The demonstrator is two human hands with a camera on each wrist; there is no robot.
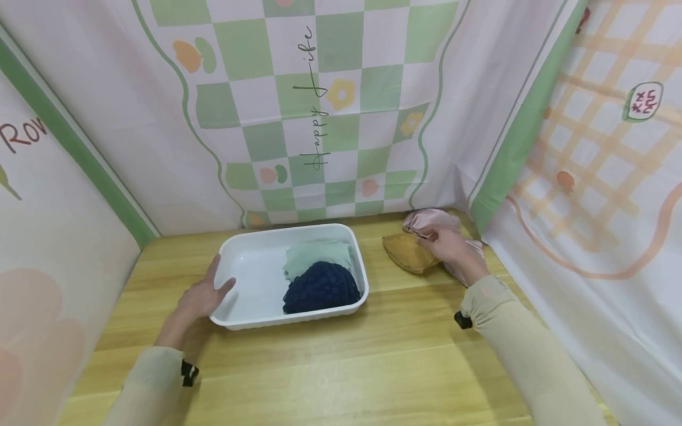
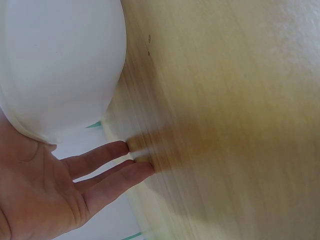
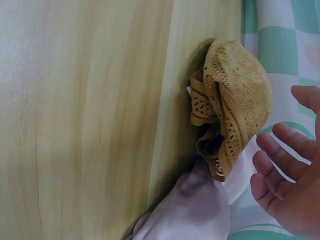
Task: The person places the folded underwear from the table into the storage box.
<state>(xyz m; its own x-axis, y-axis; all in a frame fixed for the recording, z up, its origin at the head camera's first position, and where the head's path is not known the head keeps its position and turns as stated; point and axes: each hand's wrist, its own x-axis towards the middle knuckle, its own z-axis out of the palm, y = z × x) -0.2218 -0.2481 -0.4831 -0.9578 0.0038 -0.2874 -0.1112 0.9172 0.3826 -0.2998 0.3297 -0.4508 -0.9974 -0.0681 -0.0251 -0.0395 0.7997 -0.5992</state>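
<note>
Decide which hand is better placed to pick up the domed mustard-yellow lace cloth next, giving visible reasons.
Probably the right hand: it is close to the mustard-yellow lace cloth, whereas the left hand is at the left end of the white rectangular tray.

A domed mustard lace garment [image 1: 407, 251] lies against a rumpled pale-pink cloth [image 1: 431, 220] on a wooden table [image 1: 330, 367], right of a white tray [image 1: 253, 284] holding mint fabric [image 1: 319, 252] and a bunched navy garment [image 1: 322, 289].
</note>
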